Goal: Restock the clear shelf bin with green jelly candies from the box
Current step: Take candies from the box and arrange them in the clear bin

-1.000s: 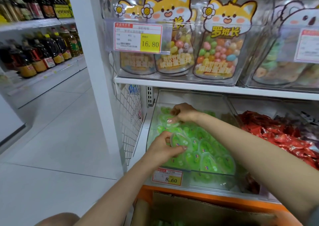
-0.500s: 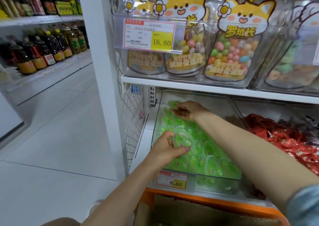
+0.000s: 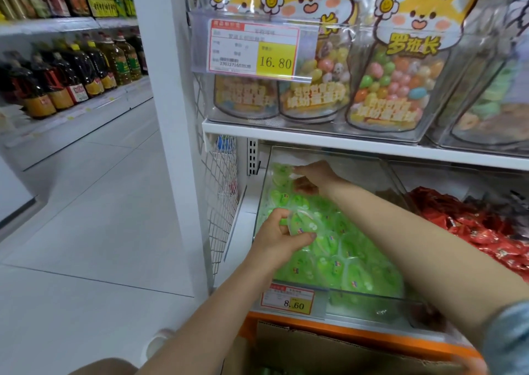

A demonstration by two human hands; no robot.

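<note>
The clear shelf bin [image 3: 369,303] on the lower shelf holds several green jelly candies [image 3: 352,263] in clear cups. My left hand [image 3: 276,238] is over the bin's front left part and grips one green jelly cup [image 3: 300,223] between thumb and fingers. My right hand [image 3: 315,178] reaches to the bin's back left corner, fingers curled on a jelly cup [image 3: 282,174] there. The cardboard box [image 3: 329,351] sits below the shelf at the bottom of the view; its contents are mostly hidden.
A white shelf board [image 3: 357,145] hangs low over the bin. A price tag [image 3: 287,301] is clipped to the bin's front. Red candy packets [image 3: 481,231] fill the bin to the right. A wire grid panel [image 3: 221,200] stands left. Oil bottles [image 3: 71,79] line the far aisle.
My right hand has reached further back into the bin's rear left corner. My left hand has stayed at the front, still holding a jelly cup. The view has shifted left and closer.
</note>
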